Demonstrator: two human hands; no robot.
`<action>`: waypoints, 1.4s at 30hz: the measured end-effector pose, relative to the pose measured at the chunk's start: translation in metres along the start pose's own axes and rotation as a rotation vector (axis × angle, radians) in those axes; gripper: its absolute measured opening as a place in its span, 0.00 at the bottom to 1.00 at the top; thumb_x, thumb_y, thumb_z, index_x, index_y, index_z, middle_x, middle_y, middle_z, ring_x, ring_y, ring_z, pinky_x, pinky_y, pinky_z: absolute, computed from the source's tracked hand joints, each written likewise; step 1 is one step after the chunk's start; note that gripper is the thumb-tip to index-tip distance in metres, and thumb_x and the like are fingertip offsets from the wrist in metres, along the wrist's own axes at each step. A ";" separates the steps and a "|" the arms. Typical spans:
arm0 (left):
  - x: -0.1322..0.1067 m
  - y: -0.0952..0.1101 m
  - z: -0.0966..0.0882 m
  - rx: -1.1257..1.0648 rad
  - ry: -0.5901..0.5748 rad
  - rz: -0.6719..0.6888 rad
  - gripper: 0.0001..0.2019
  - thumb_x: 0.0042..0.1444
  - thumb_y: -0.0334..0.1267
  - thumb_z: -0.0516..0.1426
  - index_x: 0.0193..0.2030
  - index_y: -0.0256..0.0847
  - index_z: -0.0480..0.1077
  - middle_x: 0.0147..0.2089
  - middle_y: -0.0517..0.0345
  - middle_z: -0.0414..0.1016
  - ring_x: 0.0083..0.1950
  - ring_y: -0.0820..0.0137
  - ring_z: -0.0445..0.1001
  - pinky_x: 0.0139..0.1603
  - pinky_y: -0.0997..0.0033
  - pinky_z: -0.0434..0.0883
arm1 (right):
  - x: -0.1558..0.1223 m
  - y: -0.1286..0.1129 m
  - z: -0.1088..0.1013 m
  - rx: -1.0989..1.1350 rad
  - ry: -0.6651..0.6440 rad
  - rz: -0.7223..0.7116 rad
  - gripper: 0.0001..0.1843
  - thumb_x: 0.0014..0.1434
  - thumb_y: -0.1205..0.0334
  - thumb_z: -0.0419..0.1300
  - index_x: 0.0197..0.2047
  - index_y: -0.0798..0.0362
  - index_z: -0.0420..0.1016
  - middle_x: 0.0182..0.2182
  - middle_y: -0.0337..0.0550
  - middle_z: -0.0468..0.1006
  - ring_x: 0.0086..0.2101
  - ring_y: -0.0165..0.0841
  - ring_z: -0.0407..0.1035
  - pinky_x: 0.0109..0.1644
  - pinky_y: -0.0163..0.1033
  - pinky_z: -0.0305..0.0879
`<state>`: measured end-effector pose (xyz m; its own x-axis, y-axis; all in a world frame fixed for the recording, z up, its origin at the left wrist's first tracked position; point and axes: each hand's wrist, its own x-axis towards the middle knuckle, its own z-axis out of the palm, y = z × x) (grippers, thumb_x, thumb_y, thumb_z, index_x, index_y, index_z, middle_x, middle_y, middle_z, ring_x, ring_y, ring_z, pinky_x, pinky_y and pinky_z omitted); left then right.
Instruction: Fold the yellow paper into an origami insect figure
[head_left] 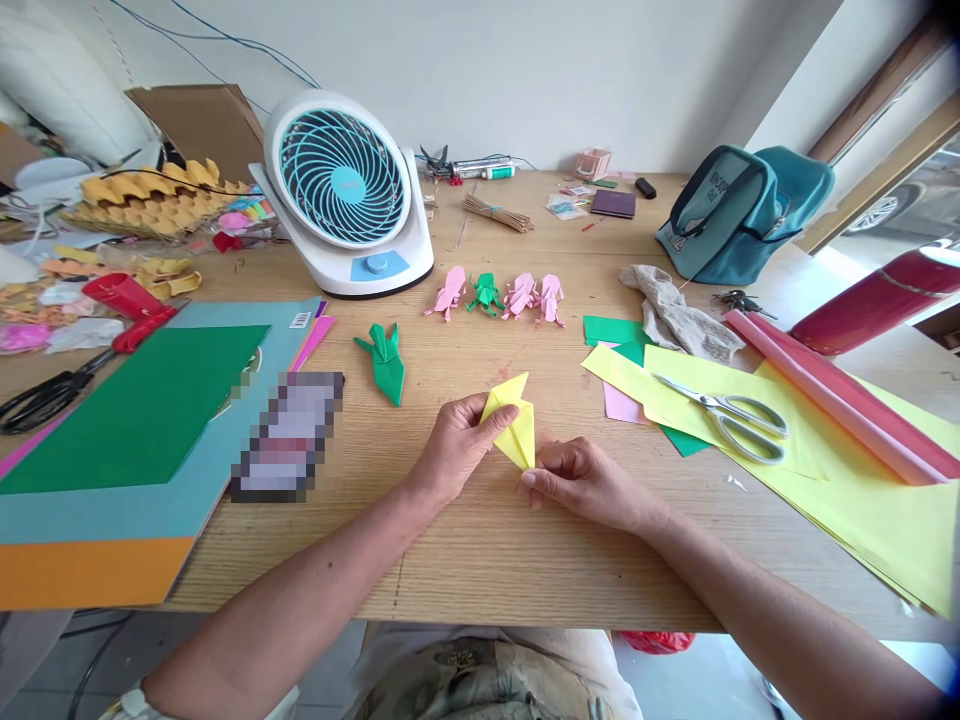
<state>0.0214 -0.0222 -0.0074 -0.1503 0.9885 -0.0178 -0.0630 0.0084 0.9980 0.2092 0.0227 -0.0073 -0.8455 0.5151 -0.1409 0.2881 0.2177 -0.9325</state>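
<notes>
Two hands on one piece of folded yellow paper

At left, a green sheet (142, 410) lies on a stack of larger sheets (187, 490); just right of it lies a pixelated phone (289, 440), and farther right a green folded figure (386, 368); the left hand (456, 440) comes in from the near left, forearm slanting across the edge of the table (450, 580), thumb pressed on top of the folded yellow paper (519, 436) and fingers behind it; that paper is over the table's near middle; the right hand (589, 480), from the near right, has its fingers curled, thumb and forefinger pinching the paper's near tip; at the far side stands a small pink box (592, 163), its contents too small to tell; farther right stand a teal bag (739, 215) and, nearer, a tilted red flask (870, 300), their insides hidden.
</notes>
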 end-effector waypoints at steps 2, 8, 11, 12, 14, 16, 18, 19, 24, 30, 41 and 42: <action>-0.001 0.001 0.000 0.075 -0.015 0.021 0.22 0.54 0.54 0.62 0.24 0.37 0.64 0.22 0.67 0.53 0.25 0.79 0.51 0.25 0.75 0.51 | 0.000 0.000 0.000 -0.002 0.008 -0.002 0.27 0.62 0.40 0.57 0.26 0.56 0.76 0.22 0.38 0.70 0.23 0.27 0.56 0.27 0.35 0.50; -0.001 -0.001 0.001 0.136 -0.092 0.017 0.22 0.55 0.55 0.61 0.24 0.37 0.65 0.22 0.65 0.59 0.25 0.77 0.56 0.26 0.75 0.55 | 0.002 0.005 0.002 -0.024 0.063 0.006 0.28 0.64 0.40 0.54 0.26 0.56 0.74 0.20 0.36 0.65 0.22 0.26 0.53 0.27 0.35 0.50; -0.002 -0.001 0.002 0.079 -0.112 -0.050 0.22 0.55 0.57 0.60 0.26 0.38 0.67 0.22 0.65 0.60 0.24 0.77 0.57 0.25 0.76 0.56 | 0.002 0.006 0.002 -0.019 0.073 0.015 0.28 0.64 0.40 0.55 0.25 0.56 0.74 0.19 0.35 0.63 0.22 0.25 0.51 0.26 0.35 0.49; -0.002 -0.001 0.003 0.052 -0.125 -0.073 0.22 0.55 0.58 0.60 0.27 0.37 0.68 0.23 0.65 0.61 0.24 0.77 0.57 0.24 0.77 0.56 | 0.003 0.005 0.002 -0.015 0.082 0.016 0.28 0.63 0.40 0.55 0.25 0.56 0.74 0.19 0.34 0.63 0.22 0.25 0.51 0.26 0.34 0.48; -0.003 0.000 0.004 -0.003 -0.151 -0.108 0.22 0.53 0.57 0.61 0.30 0.37 0.69 0.24 0.65 0.63 0.24 0.78 0.58 0.23 0.78 0.56 | 0.003 0.004 0.002 -0.002 0.121 0.015 0.28 0.63 0.40 0.55 0.25 0.56 0.74 0.19 0.34 0.63 0.22 0.25 0.51 0.26 0.34 0.48; -0.004 0.001 0.006 -0.046 -0.175 -0.132 0.20 0.51 0.55 0.64 0.32 0.37 0.69 0.24 0.65 0.63 0.23 0.79 0.58 0.22 0.78 0.55 | 0.004 0.003 0.003 0.017 0.173 0.007 0.29 0.63 0.39 0.54 0.25 0.56 0.74 0.19 0.35 0.64 0.22 0.25 0.52 0.26 0.34 0.48; -0.004 0.001 0.008 -0.074 -0.183 -0.147 0.19 0.49 0.51 0.66 0.34 0.37 0.70 0.25 0.65 0.65 0.23 0.79 0.58 0.22 0.79 0.54 | 0.005 0.001 0.003 0.033 0.213 -0.001 0.30 0.63 0.38 0.54 0.25 0.56 0.73 0.20 0.36 0.66 0.22 0.26 0.54 0.26 0.34 0.49; -0.005 0.001 0.009 -0.085 -0.176 -0.145 0.18 0.48 0.50 0.67 0.35 0.37 0.71 0.26 0.64 0.66 0.23 0.79 0.58 0.22 0.79 0.55 | 0.006 0.001 0.003 0.038 0.222 0.000 0.30 0.62 0.37 0.54 0.25 0.56 0.72 0.20 0.36 0.67 0.22 0.26 0.54 0.27 0.34 0.50; -0.003 -0.006 0.008 -0.069 -0.125 -0.071 0.15 0.49 0.46 0.67 0.36 0.36 0.75 0.33 0.58 0.75 0.34 0.72 0.70 0.36 0.75 0.67 | 0.007 -0.001 0.001 0.078 0.282 -0.017 0.28 0.61 0.37 0.56 0.26 0.54 0.69 0.21 0.37 0.67 0.24 0.27 0.58 0.28 0.34 0.54; -0.002 -0.010 0.005 0.128 -0.130 -0.039 0.13 0.50 0.45 0.66 0.36 0.36 0.76 0.31 0.58 0.76 0.34 0.69 0.72 0.36 0.73 0.68 | 0.006 0.007 -0.006 0.164 0.619 -0.183 0.17 0.61 0.45 0.61 0.38 0.50 0.67 0.29 0.37 0.67 0.27 0.29 0.59 0.30 0.35 0.59; -0.003 -0.008 0.004 0.265 -0.124 0.060 0.14 0.53 0.46 0.64 0.32 0.36 0.72 0.25 0.65 0.62 0.26 0.77 0.59 0.25 0.77 0.58 | 0.000 0.004 -0.003 -0.254 0.590 -0.252 0.08 0.64 0.57 0.59 0.45 0.50 0.69 0.25 0.34 0.65 0.26 0.29 0.61 0.32 0.37 0.60; -0.003 -0.008 0.003 0.246 -0.133 0.052 0.15 0.53 0.47 0.64 0.32 0.36 0.72 0.24 0.66 0.62 0.24 0.77 0.59 0.24 0.78 0.57 | 0.000 0.003 -0.003 -0.244 0.586 -0.250 0.08 0.63 0.58 0.60 0.43 0.50 0.68 0.25 0.35 0.65 0.26 0.29 0.61 0.32 0.36 0.60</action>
<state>0.0256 -0.0249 -0.0150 -0.0155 0.9995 0.0258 0.1849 -0.0225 0.9825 0.2111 0.0260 -0.0095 -0.5368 0.7740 0.3359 0.2671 0.5335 -0.8025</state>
